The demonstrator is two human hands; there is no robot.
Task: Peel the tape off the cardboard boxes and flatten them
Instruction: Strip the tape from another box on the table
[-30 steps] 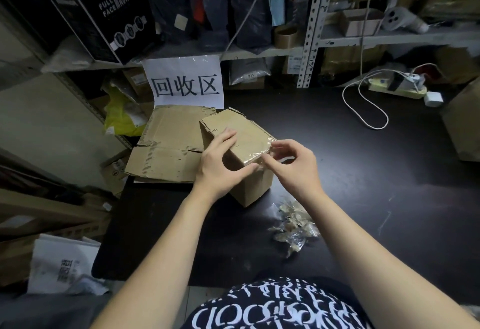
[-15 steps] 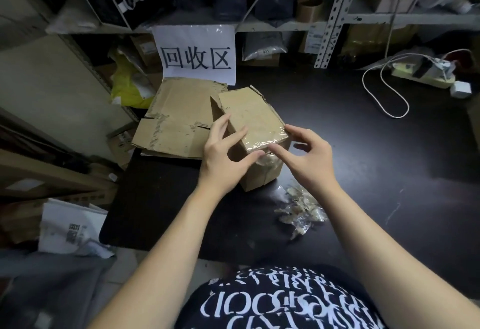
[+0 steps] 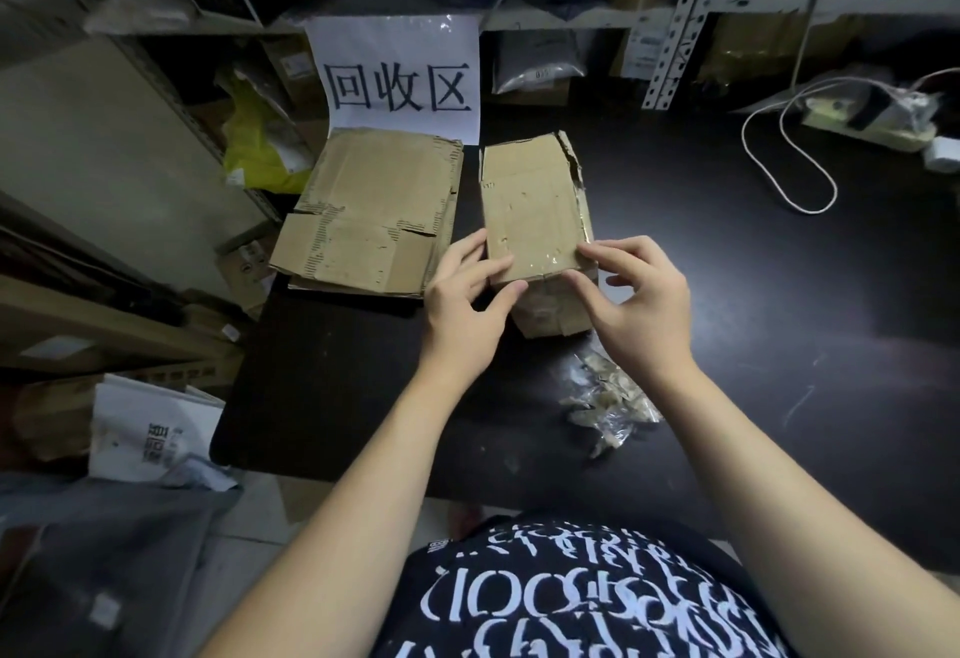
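A small brown cardboard box (image 3: 535, 205) stands on the black table (image 3: 779, 304), its top face shiny with clear tape near the front edge. My left hand (image 3: 467, 304) holds the box's near left corner, fingers on top and thumb on the front face. My right hand (image 3: 634, 304) grips the near right corner, fingertips curled at the taped edge. A stack of flattened cardboard (image 3: 369, 215) lies just left of the box. A heap of peeled tape scraps (image 3: 608, 397) sits on the table under my right wrist.
A white paper sign (image 3: 397, 80) hangs from the shelf behind the cardboard. A white cable (image 3: 779, 163) and a power strip (image 3: 872, 122) lie at the back right. Metal shelving with bags and boxes lines the back. Cardboard and a white bag (image 3: 150, 439) crowd the floor at left.
The box has turned so its long side points away from me. Both hands stay at its near corners, and the view has shifted down and left.
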